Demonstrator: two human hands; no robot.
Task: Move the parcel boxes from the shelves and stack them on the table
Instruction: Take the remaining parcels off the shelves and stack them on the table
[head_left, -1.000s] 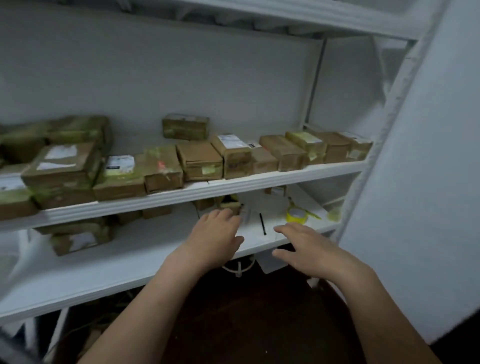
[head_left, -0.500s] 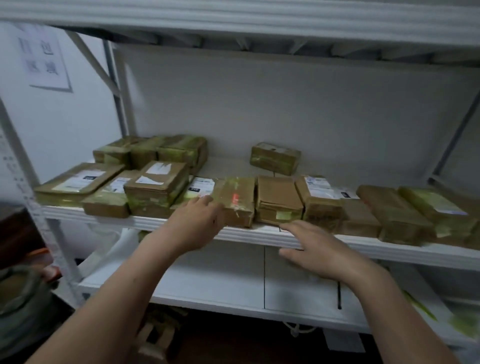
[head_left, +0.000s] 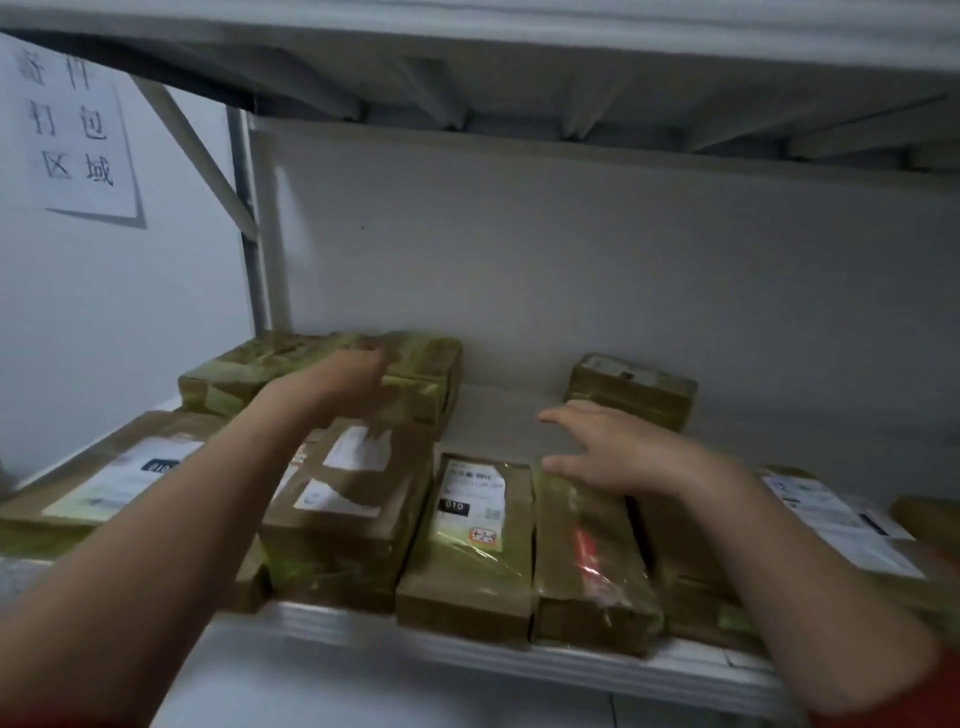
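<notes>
Several brown parcel boxes wrapped in yellow-green tape lie on a white shelf (head_left: 498, 657). My left hand (head_left: 340, 376) reaches over a tall rear stack of taped boxes (head_left: 415, 364), its fingers bent down onto the top; the blur hides whether they grip. My right hand (head_left: 610, 449) hovers with spread fingers over the back end of a box with a red mark (head_left: 587, 561). Between my arms lie a labelled box (head_left: 470, 530) and a two-label box (head_left: 348, 504). A small box (head_left: 631, 389) stands alone at the back.
A flat parcel (head_left: 104, 478) lies at the shelf's left end, and another labelled parcel (head_left: 841, 525) at the right. An upper shelf (head_left: 519, 62) hangs overhead. A paper sign (head_left: 72, 124) is on the left wall. A lower shelf board (head_left: 363, 691) shows below.
My view has risen and closed in on the middle shelf. Both hands moved up from the shelf's front edge to above the boxes, the left one reaching the rear stack.
</notes>
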